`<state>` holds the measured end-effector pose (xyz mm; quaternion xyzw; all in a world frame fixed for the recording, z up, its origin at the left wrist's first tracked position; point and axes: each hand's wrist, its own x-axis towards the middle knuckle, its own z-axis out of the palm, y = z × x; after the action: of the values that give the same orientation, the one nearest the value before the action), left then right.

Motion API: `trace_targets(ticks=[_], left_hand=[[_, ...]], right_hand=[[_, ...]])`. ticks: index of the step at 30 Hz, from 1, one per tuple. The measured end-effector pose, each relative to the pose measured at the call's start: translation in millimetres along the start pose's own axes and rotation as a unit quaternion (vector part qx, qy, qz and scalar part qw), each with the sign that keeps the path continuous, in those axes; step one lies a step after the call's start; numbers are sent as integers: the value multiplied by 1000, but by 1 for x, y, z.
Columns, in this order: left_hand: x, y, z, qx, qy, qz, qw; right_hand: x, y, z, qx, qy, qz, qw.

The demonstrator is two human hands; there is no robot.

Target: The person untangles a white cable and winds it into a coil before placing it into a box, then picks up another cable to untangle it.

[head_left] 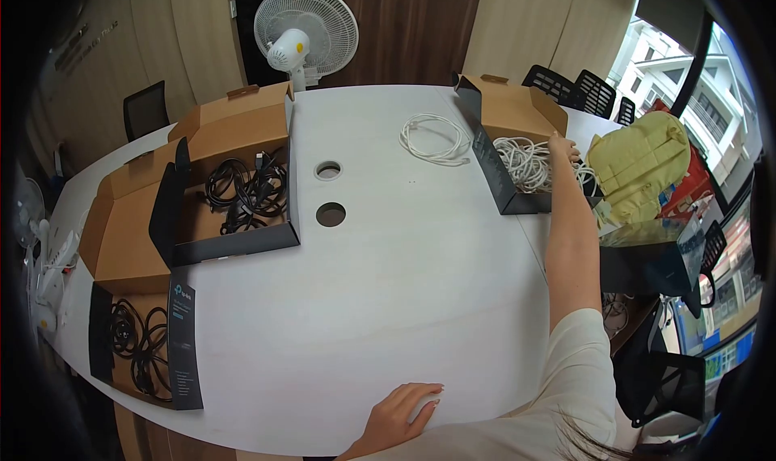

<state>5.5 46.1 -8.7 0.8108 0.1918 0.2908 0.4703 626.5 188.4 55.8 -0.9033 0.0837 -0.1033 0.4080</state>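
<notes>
My right hand [564,147] is at the open box [517,202] of white cables [524,164] on the right, over the cables near its lid; its fingers are partly hidden, and what they hold, if anything, cannot be made out. My left hand [402,415] rests at the table's near edge, fingers apart, holding nothing. Left of the white-cable box, a coiled white cable [435,140] lies on the table [364,283]. Black cables [247,193] fill a large open box [234,247] on the left. Another box [185,348] at the near left holds black cables [141,348].
A white fan [305,37] stands beyond the table. At the right are a yellow-green bag [643,166], a red bag [691,188] and a dark box [647,267]. Two round holes [331,214] pierce the tabletop. White power strips [56,271] lie at the far left.
</notes>
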Motion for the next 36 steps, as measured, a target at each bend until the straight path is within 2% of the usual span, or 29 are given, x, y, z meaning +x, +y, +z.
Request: trace_targets(ticks=[4, 6, 8, 10, 12, 14, 16, 19, 23, 25, 29, 32, 36], left_hand=[[1, -2, -1, -14, 1, -27, 1000], [2, -2, -1, -17, 1, -26, 1000], [2, -3, -1, -14, -3, -24, 1000], [1, -3, -1, -8, 7, -18, 1000], [0, -1, -2, -13, 11, -24, 1000], [-2, 3, -3, -30, 15, -40, 999], [-4, 2, -1, -14, 15, -14, 1000], [-7, 3, -1, -8, 11, 3, 1000], [-11, 4, -1, 0, 19, 12, 1000], [-12, 4, 0, 0, 44, 25, 999], [-17, -2, 1, -2, 75, 10, 997], [-16, -2, 1, -105, 134, -14, 985], [-18, -8, -4, -374, 166, -80, 909]], right_hand=[[-14, -13, 0, -136, 56, -133, 980], [-33, -31, 0, -92, 96, -257, 957], [-64, -54, -11, -122, 65, -430, 892], [-96, -67, 2, 23, -121, -517, 847], [-146, -62, 17, -45, -239, -612, 752], [-188, -31, 53, -213, -180, -679, 679], [-211, -2, 80, -236, -99, -708, 658], [-229, 12, 88, -248, -85, -708, 656], [-238, 25, 75, -203, -17, -766, 610], [-250, 26, 47, -159, 6, -791, 590], [-281, 44, -26, -96, -46, -795, 597], [-319, 72, -106, -22, -98, -786, 611], [-372, 142, -210, 36, -162, -793, 586]])
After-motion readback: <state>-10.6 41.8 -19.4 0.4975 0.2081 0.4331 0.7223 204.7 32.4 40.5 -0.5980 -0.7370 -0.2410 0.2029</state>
